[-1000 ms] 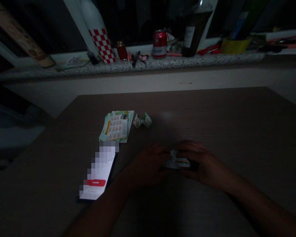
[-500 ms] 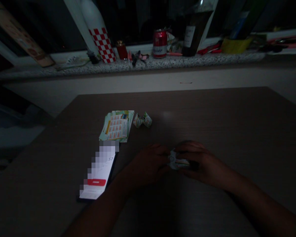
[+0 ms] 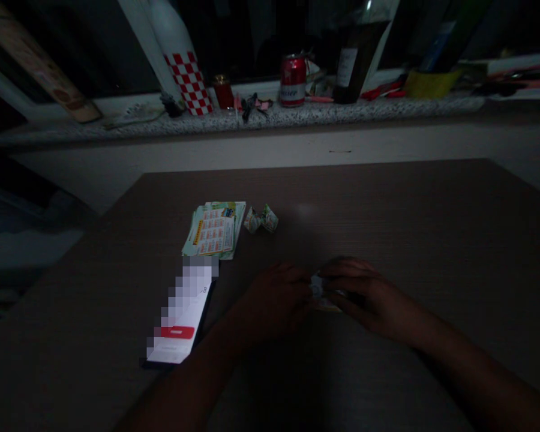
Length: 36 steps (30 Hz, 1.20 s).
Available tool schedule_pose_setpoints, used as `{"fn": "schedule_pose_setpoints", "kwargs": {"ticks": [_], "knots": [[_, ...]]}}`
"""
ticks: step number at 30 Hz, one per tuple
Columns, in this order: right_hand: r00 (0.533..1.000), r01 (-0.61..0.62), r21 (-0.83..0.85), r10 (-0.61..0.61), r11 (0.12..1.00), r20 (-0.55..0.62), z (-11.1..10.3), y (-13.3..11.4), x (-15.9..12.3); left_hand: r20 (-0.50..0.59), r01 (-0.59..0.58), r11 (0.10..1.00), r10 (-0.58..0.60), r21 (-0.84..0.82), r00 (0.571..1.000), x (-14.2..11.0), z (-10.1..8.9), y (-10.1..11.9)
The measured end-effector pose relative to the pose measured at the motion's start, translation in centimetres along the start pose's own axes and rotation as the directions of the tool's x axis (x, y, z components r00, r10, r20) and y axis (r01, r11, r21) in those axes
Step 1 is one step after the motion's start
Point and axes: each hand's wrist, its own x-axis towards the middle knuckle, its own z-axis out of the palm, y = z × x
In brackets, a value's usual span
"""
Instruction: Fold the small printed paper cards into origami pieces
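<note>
Between my hands, low over the dark table (image 3: 387, 210), is a small piece of folded printed paper (image 3: 317, 287), mostly covered by fingers. My left hand (image 3: 276, 297) grips its left side with the fingers closed. From the right, my right hand (image 3: 364, 291) has its thumb and fingers closed on the other side. Farther back lies a folded paper bow shape (image 3: 261, 219) with a pinched middle. Beside it, to the left, rests a stack of printed paper slips (image 3: 213, 231) in green and white.
A lit phone (image 3: 180, 321) lies left of my left forearm. Along the granite windowsill (image 3: 306, 112) stand a red can (image 3: 293, 81), a checkered bottle (image 3: 189, 81), a dark bottle (image 3: 348, 66), a small red jar (image 3: 223, 93) and a yellow roll (image 3: 432, 83).
My right thumb and fingers have shifted over the folded paper, so less of its striped right part shows. My left hand stays at its left side.
</note>
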Motion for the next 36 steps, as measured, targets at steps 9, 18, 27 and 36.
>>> {"fn": "schedule_pose_setpoints", "kwargs": {"ticks": [9,18,27,36], "knots": [[0.999,0.008,-0.021,-0.009,1.000,-0.050,0.6,0.3,0.0,-0.106,0.123,0.983,-0.138,-0.138,0.985,0.7,1.8,0.1],[0.997,0.004,-0.039,-0.007,0.999,-0.083,1.3,1.0,0.0,-0.181,0.227,0.954,-0.263,-0.193,0.948,1.1,3.5,0.4],[0.994,-0.012,-0.047,0.007,0.999,-0.108,1.4,0.6,0.4,-0.232,0.270,0.944,-0.311,-0.192,0.922,1.3,4.1,0.6],[0.992,-0.034,-0.053,0.027,0.998,-0.124,1.6,0.5,0.3,-0.247,0.288,0.938,-0.330,-0.193,0.911,1.4,4.1,0.9]]}}
